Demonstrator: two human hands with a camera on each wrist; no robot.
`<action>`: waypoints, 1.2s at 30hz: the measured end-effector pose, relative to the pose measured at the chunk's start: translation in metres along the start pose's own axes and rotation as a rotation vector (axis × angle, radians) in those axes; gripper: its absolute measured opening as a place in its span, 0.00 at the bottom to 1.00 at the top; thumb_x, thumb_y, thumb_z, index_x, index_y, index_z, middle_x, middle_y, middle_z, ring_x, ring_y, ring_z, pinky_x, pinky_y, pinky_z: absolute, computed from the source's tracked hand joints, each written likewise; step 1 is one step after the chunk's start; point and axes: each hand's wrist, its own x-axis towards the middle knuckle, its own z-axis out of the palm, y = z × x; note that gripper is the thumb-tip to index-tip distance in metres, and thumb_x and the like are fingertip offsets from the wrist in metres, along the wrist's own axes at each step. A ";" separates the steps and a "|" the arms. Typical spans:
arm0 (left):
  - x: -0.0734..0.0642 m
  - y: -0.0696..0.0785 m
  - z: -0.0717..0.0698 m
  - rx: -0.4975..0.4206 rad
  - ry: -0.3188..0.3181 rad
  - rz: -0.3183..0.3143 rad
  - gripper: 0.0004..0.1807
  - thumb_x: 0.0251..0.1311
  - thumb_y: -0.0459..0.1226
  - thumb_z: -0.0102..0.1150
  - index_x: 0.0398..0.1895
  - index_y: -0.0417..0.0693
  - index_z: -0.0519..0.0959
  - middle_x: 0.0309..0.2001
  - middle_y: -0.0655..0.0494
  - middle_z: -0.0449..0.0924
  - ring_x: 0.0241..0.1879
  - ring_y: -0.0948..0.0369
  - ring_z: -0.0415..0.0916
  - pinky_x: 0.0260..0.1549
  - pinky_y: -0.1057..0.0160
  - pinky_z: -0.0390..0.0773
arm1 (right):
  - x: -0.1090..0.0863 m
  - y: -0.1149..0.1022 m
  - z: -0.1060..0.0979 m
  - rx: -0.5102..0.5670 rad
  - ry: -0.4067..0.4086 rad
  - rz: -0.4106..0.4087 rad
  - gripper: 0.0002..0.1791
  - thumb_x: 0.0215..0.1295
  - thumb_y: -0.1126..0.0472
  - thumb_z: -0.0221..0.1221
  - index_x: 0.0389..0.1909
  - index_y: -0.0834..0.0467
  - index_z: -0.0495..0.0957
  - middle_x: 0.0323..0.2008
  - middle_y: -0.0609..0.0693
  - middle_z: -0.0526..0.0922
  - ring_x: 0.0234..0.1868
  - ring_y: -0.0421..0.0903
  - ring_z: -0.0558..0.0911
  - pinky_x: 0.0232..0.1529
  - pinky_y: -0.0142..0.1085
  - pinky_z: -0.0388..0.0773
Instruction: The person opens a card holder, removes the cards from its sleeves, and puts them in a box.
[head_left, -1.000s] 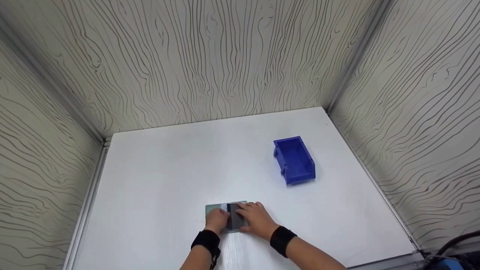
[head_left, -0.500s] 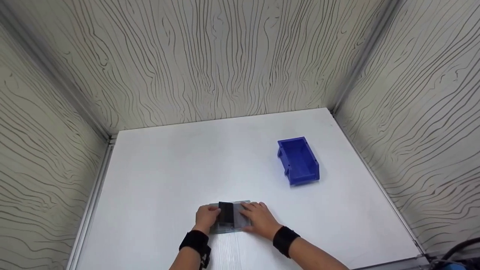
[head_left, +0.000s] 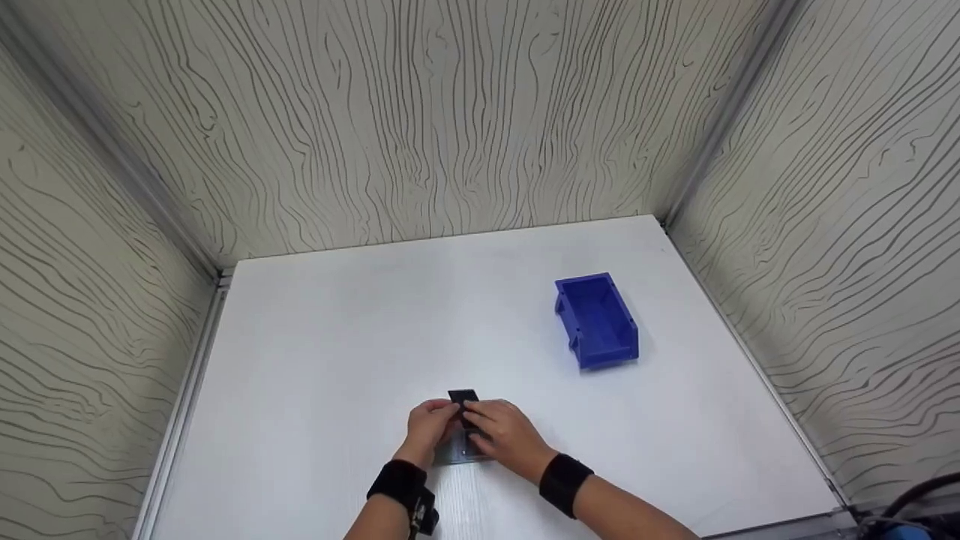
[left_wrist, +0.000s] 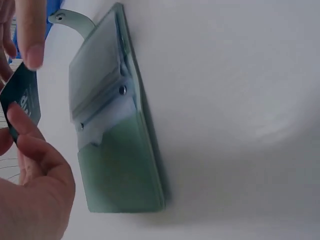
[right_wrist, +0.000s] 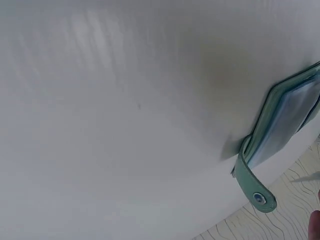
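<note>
My left hand (head_left: 427, 429) pinches a dark card (left_wrist: 26, 92) with pale lettering between thumb and fingers, raised over the table. From the other side my right hand (head_left: 511, 436) meets the card, one straight finger touching its upper edge in the left wrist view. Beneath both hands a green card holder (left_wrist: 120, 172) lies spread on the table, with clear plastic sleeves (left_wrist: 97, 70) and metal rivets inside. Its snap strap (right_wrist: 255, 187) sticks out at one end. In the head view the hands cover much of the holder.
A blue plastic bin (head_left: 598, 319) stands on the white table (head_left: 337, 360), beyond the hands and to the right. Wood-patterned panels (head_left: 450, 112) enclose the back and sides. A dark cable (head_left: 915, 491) shows at the lower right corner.
The dark card, earlier low over the sleeves, is now raised and tilted farther from the body. My left hand moved left, then back right; my right fingers left the sleeves and came to the card.
</note>
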 end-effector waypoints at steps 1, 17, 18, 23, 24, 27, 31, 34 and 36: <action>0.000 0.001 0.003 0.003 -0.025 -0.003 0.16 0.59 0.36 0.61 0.45 0.32 0.76 0.31 0.54 0.81 0.28 0.65 0.78 0.31 0.66 0.79 | 0.000 0.001 -0.002 -0.017 0.020 -0.010 0.22 0.54 0.60 0.69 0.51 0.58 0.82 0.53 0.50 0.82 0.53 0.43 0.81 0.53 0.39 0.77; -0.004 -0.012 0.010 0.633 -0.138 0.452 0.13 0.60 0.30 0.57 0.47 0.34 0.81 0.44 0.43 0.83 0.47 0.48 0.79 0.48 0.49 0.78 | -0.002 0.058 -0.039 -0.130 0.292 0.064 0.19 0.52 0.69 0.67 0.48 0.58 0.84 0.46 0.51 0.83 0.46 0.49 0.79 0.46 0.43 0.78; -0.005 -0.013 0.009 0.680 -0.142 0.473 0.13 0.60 0.30 0.57 0.47 0.35 0.81 0.46 0.42 0.82 0.49 0.47 0.79 0.50 0.48 0.77 | -0.002 0.064 -0.043 -0.145 0.303 0.083 0.19 0.53 0.70 0.67 0.48 0.57 0.84 0.45 0.51 0.83 0.46 0.49 0.79 0.45 0.44 0.77; -0.008 -0.019 0.011 0.996 -0.133 0.640 0.17 0.55 0.31 0.62 0.49 0.36 0.81 0.54 0.40 0.79 0.55 0.44 0.75 0.55 0.47 0.73 | -0.004 0.097 -0.067 -0.208 0.346 0.205 0.20 0.54 0.72 0.64 0.49 0.57 0.84 0.41 0.53 0.79 0.43 0.50 0.77 0.43 0.46 0.76; -0.009 -0.020 0.012 1.057 -0.129 0.667 0.19 0.54 0.32 0.64 0.50 0.36 0.80 0.55 0.40 0.78 0.55 0.44 0.74 0.55 0.47 0.73 | -0.006 0.103 -0.072 -0.212 0.349 0.238 0.20 0.55 0.72 0.64 0.49 0.57 0.84 0.41 0.53 0.79 0.42 0.51 0.77 0.44 0.47 0.76; -0.010 -0.024 0.014 1.184 -0.129 0.695 0.23 0.50 0.35 0.69 0.51 0.37 0.80 0.58 0.41 0.76 0.57 0.45 0.73 0.55 0.48 0.74 | -0.011 0.124 -0.084 -0.239 0.366 0.328 0.19 0.55 0.73 0.63 0.49 0.59 0.84 0.42 0.54 0.80 0.43 0.53 0.77 0.44 0.48 0.76; -0.010 -0.030 0.012 1.248 -0.140 0.695 0.26 0.48 0.37 0.72 0.52 0.36 0.80 0.60 0.41 0.75 0.57 0.45 0.73 0.53 0.48 0.75 | -0.016 0.148 -0.090 -0.283 0.378 0.421 0.18 0.54 0.74 0.64 0.48 0.62 0.84 0.42 0.56 0.81 0.43 0.55 0.78 0.45 0.50 0.77; -0.008 -0.033 0.013 1.256 -0.146 0.675 0.26 0.49 0.38 0.71 0.53 0.37 0.79 0.61 0.41 0.73 0.57 0.45 0.72 0.53 0.48 0.75 | -0.018 0.163 -0.092 -0.291 0.375 0.467 0.16 0.55 0.76 0.63 0.46 0.65 0.83 0.41 0.59 0.81 0.43 0.57 0.78 0.45 0.49 0.78; -0.007 -0.033 0.015 1.256 -0.149 0.668 0.26 0.49 0.37 0.70 0.53 0.37 0.79 0.62 0.42 0.73 0.57 0.45 0.72 0.53 0.48 0.75 | -0.020 0.170 -0.093 -0.288 0.358 0.496 0.15 0.56 0.76 0.62 0.45 0.67 0.83 0.40 0.61 0.80 0.42 0.58 0.78 0.44 0.48 0.78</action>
